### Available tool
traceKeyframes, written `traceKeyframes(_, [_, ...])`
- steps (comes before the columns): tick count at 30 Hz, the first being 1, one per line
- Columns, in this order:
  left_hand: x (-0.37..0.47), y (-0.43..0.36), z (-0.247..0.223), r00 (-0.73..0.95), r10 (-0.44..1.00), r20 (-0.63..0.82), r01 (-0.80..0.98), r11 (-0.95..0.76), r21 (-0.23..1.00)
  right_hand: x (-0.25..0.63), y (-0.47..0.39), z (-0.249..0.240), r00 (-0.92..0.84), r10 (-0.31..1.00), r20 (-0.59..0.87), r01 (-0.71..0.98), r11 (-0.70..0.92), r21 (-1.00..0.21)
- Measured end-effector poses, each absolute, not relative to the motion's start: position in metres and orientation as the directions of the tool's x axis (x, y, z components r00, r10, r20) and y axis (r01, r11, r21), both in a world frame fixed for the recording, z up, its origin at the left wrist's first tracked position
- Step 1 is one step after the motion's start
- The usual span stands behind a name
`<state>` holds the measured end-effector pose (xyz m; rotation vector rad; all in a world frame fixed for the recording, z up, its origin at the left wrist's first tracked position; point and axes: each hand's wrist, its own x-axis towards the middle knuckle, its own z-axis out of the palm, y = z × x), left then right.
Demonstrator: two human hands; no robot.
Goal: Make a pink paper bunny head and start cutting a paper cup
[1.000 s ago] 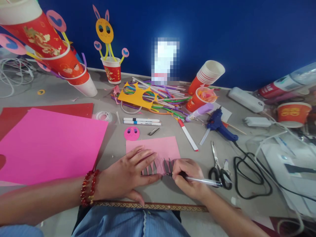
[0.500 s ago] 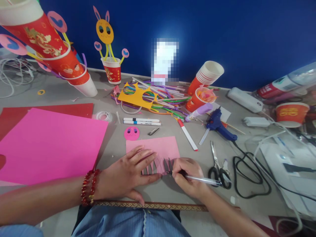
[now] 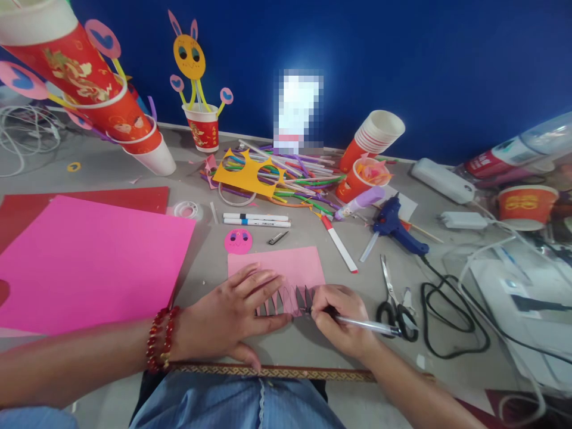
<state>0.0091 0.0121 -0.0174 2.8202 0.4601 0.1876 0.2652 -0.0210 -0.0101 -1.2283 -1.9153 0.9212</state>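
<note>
A light pink paper (image 3: 297,262) with pointed cuts or dark shapes along its near edge lies on the table. My left hand (image 3: 235,313) rests flat on its left part, fingers spread, covering some of the shapes. In my right hand (image 3: 342,316) is a clear-barrelled pen (image 3: 369,325), its tip down at the paper's near edge, close to the dark pointed shapes. Just beyond the paper sit a pink face disc (image 3: 238,241) and a small metal clipper (image 3: 277,238).
Bright pink sheets (image 3: 98,262) lie left. Scissors (image 3: 391,298), a blue glue gun (image 3: 395,226) and a black cable are right. Behind are markers (image 3: 257,220), pipe cleaners (image 3: 304,179), a yellow paper scrap (image 3: 250,174), a decorated cup (image 3: 203,128) and stacked cups (image 3: 373,140).
My right hand and the pen tip have shifted very slightly at the paper's near edge. My left hand stays in place.
</note>
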Motion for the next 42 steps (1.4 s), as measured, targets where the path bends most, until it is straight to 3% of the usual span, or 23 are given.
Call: traceKeyframes(42, [0.0088, 0.0121, -0.019, 0.94, 0.328, 0.089, 0.286, -0.906, 0.311, 0.2621, -0.0192, -0.0102, -0.285, 0.938, 0.198, 0.516, 0.325, -0.793])
